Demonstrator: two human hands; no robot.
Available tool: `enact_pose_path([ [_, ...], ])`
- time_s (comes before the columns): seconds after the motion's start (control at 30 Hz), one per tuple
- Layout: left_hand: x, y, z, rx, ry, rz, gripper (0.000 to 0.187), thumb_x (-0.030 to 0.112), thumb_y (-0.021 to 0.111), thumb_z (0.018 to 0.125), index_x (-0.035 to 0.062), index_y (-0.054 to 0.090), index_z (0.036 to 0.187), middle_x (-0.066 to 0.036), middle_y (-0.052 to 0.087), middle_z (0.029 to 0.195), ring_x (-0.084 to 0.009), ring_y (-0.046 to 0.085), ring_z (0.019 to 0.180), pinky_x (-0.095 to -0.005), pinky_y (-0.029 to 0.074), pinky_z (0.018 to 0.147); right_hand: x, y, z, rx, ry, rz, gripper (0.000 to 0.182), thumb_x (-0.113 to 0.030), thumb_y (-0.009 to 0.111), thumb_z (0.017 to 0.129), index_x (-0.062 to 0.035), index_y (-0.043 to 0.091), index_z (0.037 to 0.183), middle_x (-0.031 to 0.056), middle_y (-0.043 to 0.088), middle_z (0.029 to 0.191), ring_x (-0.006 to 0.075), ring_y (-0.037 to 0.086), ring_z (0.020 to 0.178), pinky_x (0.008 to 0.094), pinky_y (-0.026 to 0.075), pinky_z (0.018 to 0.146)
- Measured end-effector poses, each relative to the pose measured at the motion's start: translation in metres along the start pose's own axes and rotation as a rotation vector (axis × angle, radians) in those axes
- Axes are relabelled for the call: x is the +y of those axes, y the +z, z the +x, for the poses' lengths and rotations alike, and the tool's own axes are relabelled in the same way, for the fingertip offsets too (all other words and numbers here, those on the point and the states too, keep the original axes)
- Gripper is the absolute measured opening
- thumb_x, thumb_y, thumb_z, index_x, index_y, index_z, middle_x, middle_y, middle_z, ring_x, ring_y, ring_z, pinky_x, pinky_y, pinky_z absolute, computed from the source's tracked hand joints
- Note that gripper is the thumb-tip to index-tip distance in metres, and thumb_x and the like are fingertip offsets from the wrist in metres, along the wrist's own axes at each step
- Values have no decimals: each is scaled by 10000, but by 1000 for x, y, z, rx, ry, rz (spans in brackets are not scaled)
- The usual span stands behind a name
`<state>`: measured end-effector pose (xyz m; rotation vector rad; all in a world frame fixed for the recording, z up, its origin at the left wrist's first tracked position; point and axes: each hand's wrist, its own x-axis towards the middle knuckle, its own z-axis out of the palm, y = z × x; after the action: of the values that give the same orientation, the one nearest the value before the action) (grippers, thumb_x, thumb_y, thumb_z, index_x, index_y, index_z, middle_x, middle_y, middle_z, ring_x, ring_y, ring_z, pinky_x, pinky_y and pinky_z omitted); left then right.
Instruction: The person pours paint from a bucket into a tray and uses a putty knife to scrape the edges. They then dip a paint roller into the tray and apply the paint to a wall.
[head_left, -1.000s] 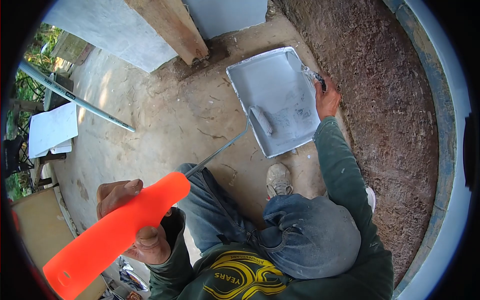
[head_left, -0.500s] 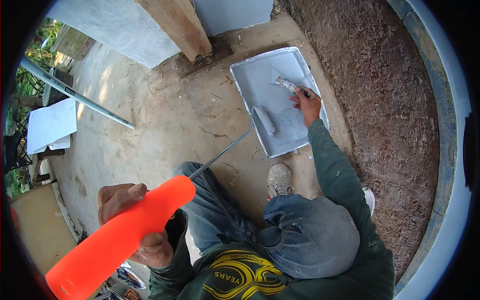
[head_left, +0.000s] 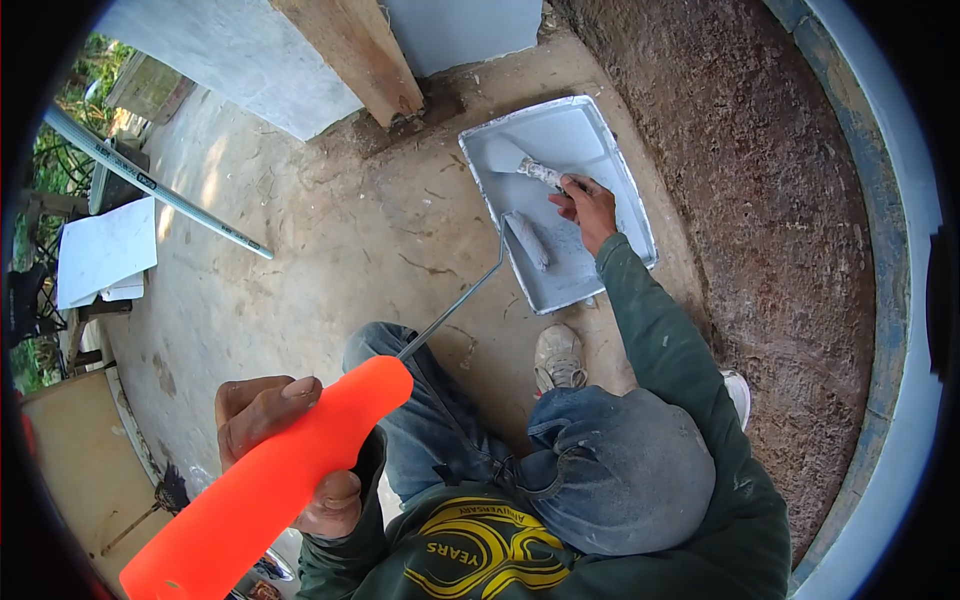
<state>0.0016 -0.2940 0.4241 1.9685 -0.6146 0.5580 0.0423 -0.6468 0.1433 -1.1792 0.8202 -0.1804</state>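
My left hand is wrapped round the bright orange handle of a paint roller at the lower left. Its thin metal rod reaches to the roller sleeve, which lies in a paint tray holding grey-white paint. My right hand grips the dark end of a paint-crusted brush over the tray's upper half. The brush tip touches the paint near the left side.
A wooden post stands beside a pale wall panel. At the left are a long pipe and white boards. A rough brown surface runs along the right. My shoe is just below the tray.
My right hand has moved left and slightly up with the brush, whose tip is now nearer the tray's left side. My left hand and the orange handle have shifted slightly right.
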Motion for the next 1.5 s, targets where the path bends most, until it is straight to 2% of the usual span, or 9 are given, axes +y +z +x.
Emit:
enact_pose_path([
  [0.13,13,4,1,11,-44,-38,653,506,677,832,-100,612,1067,-190,521,903,-188,547,577,-236,441,344,-18,-8,-8,21,-118,-52,317,-173,664,912,17,616,1160,112,678,1017,198,720,816,256,549,589],
  [0.2,30,6,3,0,-279,124,727,714,588,790,19,675,983,-90,609,853,-232,541,806,-354,452,654,-27,-14,-8,18,-181,-72,307,-176,666,912,16,624,1148,109,679,1004,195,720,810,255,547,574],
  [0.53,34,12,-1,17,-248,11,679,637,645,794,-12,666,992,-100,610,868,-223,529,795,-325,446,637,-95,-20,-28,132,-525,-379,242,-164,681,892,-22,672,1089,93,716,839,135,713,718,252,539,535],
  [0.63,23,12,-3,37,-53,-96,611,444,695,839,-120,610,1056,-187,560,971,-224,589,739,-258,509,369,-115,-23,-34,147,-599,-519,235,-162,690,876,-33,679,1071,118,710,817,148,711,698,286,539,561],
  [0.8,22,12,1,23,-50,-47,633,476,675,851,-125,609,1039,-183,582,947,-221,572,748,-244,485,350,-141,-28,-31,159,-906,-936,245,-155,684,848,-25,666,1055,210,684,916,354,680,845,408,527,761],
  [1.13,10,11,12,63,-37,64,681,538,668,841,-118,602,1015,-179,574,944,-209,534,790,-236,440,329,-173,-19,67,-72,-842,-1463,322,-144,668,826,-40,654,1131,216,672,1032,388,640,981,458,507,873],
  [1.33,1,11,19,95,-95,36,716,563,680,817,-99,564,1065,-158,496,948,-167,521,600,-218,394,354,-185,-12,117,-190,-761,-1548,388,-138,662,793,-49,641,1169,220,667,1088,382,634,1033,439,495,943],
  [1.4,4,16,25,64,-40,204,569,552,483,917,2,625,950,-80,534,621,-232,494,679,-355,415,601,-188,-15,130,-204,-656,-1503,395,-151,650,787,-61,645,1171,223,668,1084,388,632,1034,438,492,949],
  [1.5,-2,18,29,72,-4,164,563,543,479,922,-2,619,943,-75,518,589,-230,494,682,-364,418,597,-184,-25,145,-103,-648,-1463,410,-175,646,796,-73,628,1192,225,669,1081,398,636,1013,437,487,955],
])
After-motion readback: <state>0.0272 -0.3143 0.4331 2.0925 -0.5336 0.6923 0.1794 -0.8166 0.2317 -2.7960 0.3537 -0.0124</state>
